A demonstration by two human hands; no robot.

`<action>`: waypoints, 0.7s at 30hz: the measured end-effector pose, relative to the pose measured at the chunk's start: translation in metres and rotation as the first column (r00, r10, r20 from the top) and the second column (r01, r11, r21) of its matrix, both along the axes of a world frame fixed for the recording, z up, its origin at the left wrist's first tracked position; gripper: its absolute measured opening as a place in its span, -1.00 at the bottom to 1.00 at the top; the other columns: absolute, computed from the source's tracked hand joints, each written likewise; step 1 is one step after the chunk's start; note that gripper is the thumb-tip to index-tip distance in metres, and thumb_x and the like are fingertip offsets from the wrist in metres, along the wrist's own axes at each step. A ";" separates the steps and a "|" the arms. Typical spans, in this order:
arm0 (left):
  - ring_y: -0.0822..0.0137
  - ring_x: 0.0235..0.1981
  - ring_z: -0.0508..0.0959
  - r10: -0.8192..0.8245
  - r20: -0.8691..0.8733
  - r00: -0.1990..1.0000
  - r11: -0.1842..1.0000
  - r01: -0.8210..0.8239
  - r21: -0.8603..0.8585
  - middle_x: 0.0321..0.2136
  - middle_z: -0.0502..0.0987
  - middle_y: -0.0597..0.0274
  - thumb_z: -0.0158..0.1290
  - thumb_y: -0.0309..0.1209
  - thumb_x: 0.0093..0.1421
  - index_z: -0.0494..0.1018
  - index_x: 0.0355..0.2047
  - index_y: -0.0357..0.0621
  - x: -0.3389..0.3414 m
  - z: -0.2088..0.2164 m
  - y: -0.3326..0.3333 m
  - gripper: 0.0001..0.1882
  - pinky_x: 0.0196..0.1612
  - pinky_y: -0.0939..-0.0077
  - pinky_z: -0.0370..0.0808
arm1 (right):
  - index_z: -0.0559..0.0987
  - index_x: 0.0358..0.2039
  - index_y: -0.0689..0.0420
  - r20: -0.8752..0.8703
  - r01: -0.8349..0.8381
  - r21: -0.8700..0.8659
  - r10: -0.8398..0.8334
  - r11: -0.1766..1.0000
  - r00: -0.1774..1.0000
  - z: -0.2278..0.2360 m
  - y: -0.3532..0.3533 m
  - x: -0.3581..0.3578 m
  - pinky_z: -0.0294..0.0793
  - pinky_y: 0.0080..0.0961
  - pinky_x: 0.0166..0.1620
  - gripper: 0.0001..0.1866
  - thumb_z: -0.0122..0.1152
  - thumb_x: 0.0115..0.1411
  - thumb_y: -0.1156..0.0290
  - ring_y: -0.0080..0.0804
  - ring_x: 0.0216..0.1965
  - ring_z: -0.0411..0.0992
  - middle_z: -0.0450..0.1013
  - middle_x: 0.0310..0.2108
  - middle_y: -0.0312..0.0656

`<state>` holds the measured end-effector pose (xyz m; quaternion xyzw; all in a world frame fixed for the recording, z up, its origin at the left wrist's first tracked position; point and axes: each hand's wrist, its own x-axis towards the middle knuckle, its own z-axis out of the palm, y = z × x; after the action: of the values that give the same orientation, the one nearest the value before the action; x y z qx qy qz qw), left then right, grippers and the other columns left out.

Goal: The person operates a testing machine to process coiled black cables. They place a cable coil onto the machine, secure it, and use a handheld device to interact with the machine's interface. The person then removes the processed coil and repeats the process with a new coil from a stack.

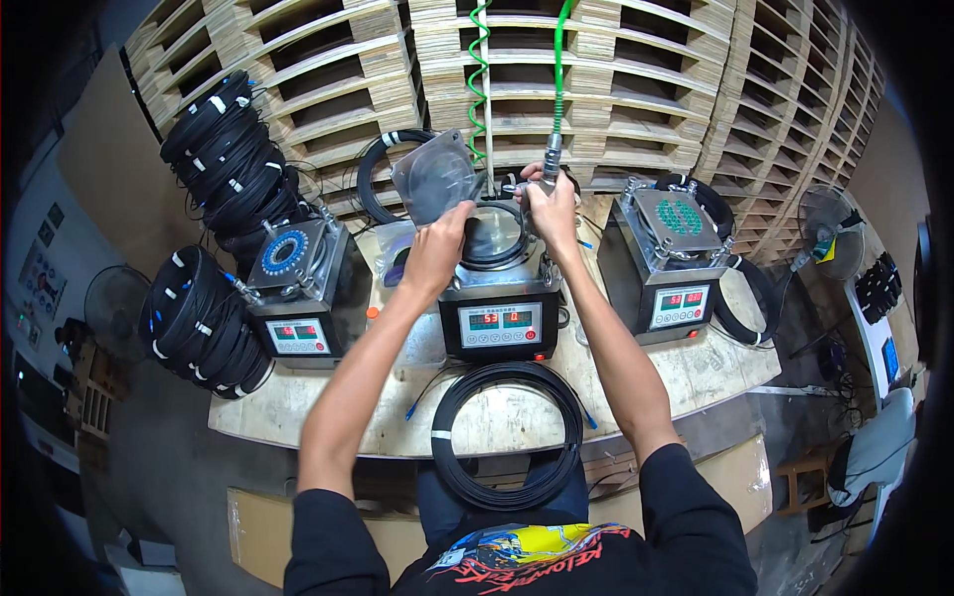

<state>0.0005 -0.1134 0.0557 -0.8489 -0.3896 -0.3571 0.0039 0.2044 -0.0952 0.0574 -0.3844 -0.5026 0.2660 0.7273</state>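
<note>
My left hand (437, 246) grips the lower corner of a clear, square plate (433, 179) with a rounded disc shape on it, tilted up behind the middle machine. Closed around an air blow gun (550, 164), my right hand (552, 211) is to the right of the plate, and the gun's nozzle points left toward it. A green air hose (558, 79) runs up from the gun. Below both hands stands the middle polishing machine (502, 326), its round top uncovered and its front display lit red.
Similar machines stand left (296, 335) and right (679, 306), each carrying a round fixture of connectors. A black cable coil (443, 467) hangs over the wooden table's (730, 368) front edge. Stacked cable coils (204, 328) rise at left; wooden pallets (656, 70) stand behind.
</note>
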 end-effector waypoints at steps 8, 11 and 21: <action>-0.16 -0.18 0.59 0.203 0.302 0.931 0.978 -0.208 -0.018 -0.14 0.57 -0.17 -0.01 -0.62 0.22 0.32 0.12 -0.16 0.004 -0.021 -0.018 -0.57 -0.17 0.09 0.56 | 0.49 -0.26 0.22 -0.070 -0.142 -0.133 0.133 0.981 0.989 -0.008 -0.023 -0.027 0.47 -0.60 -0.45 -0.81 -0.02 0.13 0.69 -0.56 -0.54 0.45 0.37 -0.45 -0.30; -0.13 -0.11 0.58 0.172 0.333 0.927 0.974 -0.212 0.085 -0.10 0.56 -0.17 -0.01 -0.62 0.22 0.31 0.16 -0.19 0.003 -0.027 -0.017 -0.53 -0.10 0.13 0.55 | 0.48 -0.26 0.21 -0.204 -0.168 -0.053 0.154 0.984 0.967 -0.016 -0.021 -0.042 0.48 -0.60 -0.45 -0.83 -0.02 0.15 0.67 -0.56 -0.51 0.46 0.37 -0.45 -0.31; -0.13 -0.02 0.55 0.169 0.324 0.931 0.957 -0.235 0.174 0.01 0.51 -0.23 0.00 -0.63 0.23 0.24 0.28 -0.20 0.000 -0.034 -0.018 -0.42 -0.03 0.15 0.52 | 0.49 -0.29 0.22 -0.129 0.096 0.077 -0.086 0.992 0.988 -0.029 0.004 -0.058 0.42 -0.66 -0.39 -0.92 0.02 0.23 0.59 -0.60 -0.44 0.45 0.39 -0.45 -0.31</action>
<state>0.0006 -0.1317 0.0219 -0.7334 -0.4313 -0.5208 0.0697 0.1468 -0.0916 0.0289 -0.3590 -0.4484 0.2352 0.7841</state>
